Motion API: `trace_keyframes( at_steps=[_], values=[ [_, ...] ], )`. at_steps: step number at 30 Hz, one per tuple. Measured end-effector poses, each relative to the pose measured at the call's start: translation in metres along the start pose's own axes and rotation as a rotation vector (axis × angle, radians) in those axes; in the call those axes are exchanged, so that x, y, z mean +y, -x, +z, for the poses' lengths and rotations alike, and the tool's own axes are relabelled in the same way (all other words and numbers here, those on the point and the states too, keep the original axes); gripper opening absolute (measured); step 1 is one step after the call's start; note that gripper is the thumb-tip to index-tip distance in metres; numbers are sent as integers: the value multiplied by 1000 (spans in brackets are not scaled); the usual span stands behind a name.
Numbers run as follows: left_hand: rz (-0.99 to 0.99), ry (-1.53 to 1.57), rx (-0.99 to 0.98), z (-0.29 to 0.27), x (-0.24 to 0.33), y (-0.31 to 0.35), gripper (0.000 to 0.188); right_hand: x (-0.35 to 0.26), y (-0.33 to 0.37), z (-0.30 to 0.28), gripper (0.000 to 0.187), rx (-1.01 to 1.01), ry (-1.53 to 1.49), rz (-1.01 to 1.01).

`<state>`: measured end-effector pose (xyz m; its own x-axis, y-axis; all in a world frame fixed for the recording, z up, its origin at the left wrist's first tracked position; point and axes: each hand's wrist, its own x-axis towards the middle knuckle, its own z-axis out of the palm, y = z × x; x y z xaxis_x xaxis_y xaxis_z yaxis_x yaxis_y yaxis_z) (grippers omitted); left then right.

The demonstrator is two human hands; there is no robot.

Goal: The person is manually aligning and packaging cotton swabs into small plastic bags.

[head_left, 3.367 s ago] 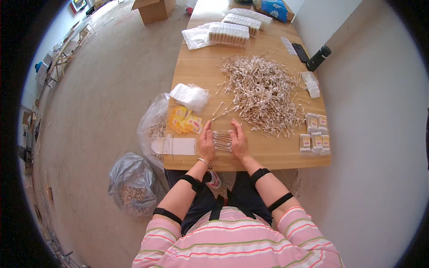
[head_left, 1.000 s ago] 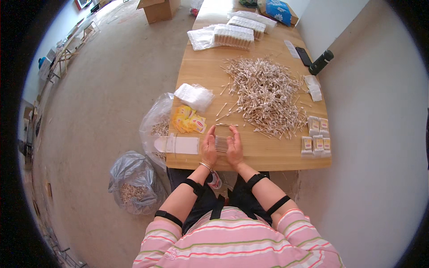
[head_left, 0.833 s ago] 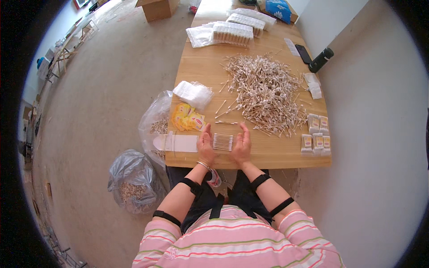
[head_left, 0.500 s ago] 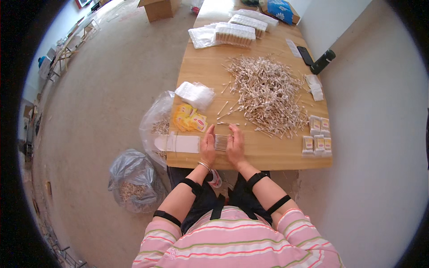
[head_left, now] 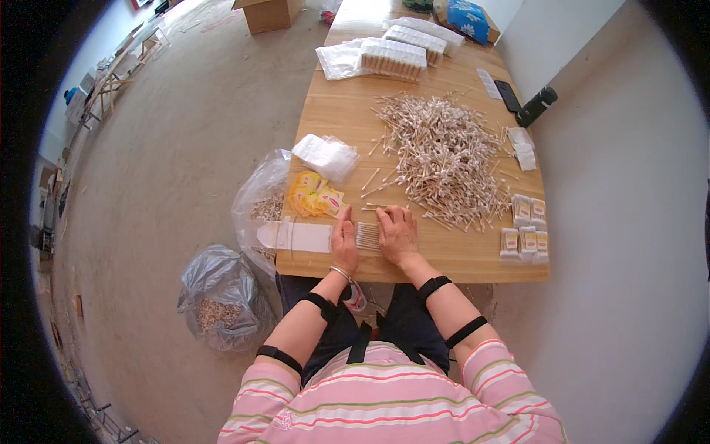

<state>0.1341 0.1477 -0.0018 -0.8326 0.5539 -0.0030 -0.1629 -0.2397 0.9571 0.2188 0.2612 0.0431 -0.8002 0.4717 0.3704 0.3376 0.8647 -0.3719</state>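
Note:
A small flat row of cotton swabs (head_left: 368, 236) lies side by side on the wooden table between my two hands. My left hand (head_left: 345, 244) is set on edge along the row's left end, fingers stretched out and holding nothing. At the right end my right hand (head_left: 399, 235) has its fingers bent down, with the fingertips at the row's upper right corner. What those fingers hold, if anything, is hidden. A loose swab (head_left: 376, 206) lies just beyond them. Farther off is a large heap of cotton swabs (head_left: 444, 155).
Left of my hands are a white card strip (head_left: 310, 238), yellow cards (head_left: 314, 194) and clear plastic bags (head_left: 325, 157). Filled packets (head_left: 528, 240) stand at the right edge. Packed bundles (head_left: 392, 59), a phone (head_left: 507, 96) and a dark bottle (head_left: 536, 107) lie farther back. A grey bag (head_left: 222, 288) sits on the floor.
My right hand has turned from an upright, flat pose to palm down with bent fingers, shifting slightly right. The left hand stays beside the swab row.

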Motion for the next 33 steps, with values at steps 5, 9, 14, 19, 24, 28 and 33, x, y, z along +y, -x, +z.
trace_keyframes(
  at_steps=[5, 9, 14, 19, 24, 28, 33],
  values=[
    [29, 7, 12, 2, 0, -1, 51, -6, -3, -4, 20, -28, 41, 92],
    [57, -74, 17, 3, 3, -1, 49, 2, 5, -1, 22, -121, -49, 21],
    [26, -66, 45, 6, 6, 1, 47, 2, 24, 8, 26, 176, -585, 272],
    [21, -140, -51, 6, 9, 0, 48, -14, 25, 20, 32, 241, -750, 392],
    [47, -258, -108, 4, 17, 0, 49, -24, 14, 26, 35, 158, -853, 401],
    [33, -116, 3, 4, 7, 0, 50, -24, 17, 27, 36, 189, -804, 394],
    [66, -104, 22, -1, 5, -12, 51, -21, 22, 26, 37, 223, -772, 409]
  ],
)
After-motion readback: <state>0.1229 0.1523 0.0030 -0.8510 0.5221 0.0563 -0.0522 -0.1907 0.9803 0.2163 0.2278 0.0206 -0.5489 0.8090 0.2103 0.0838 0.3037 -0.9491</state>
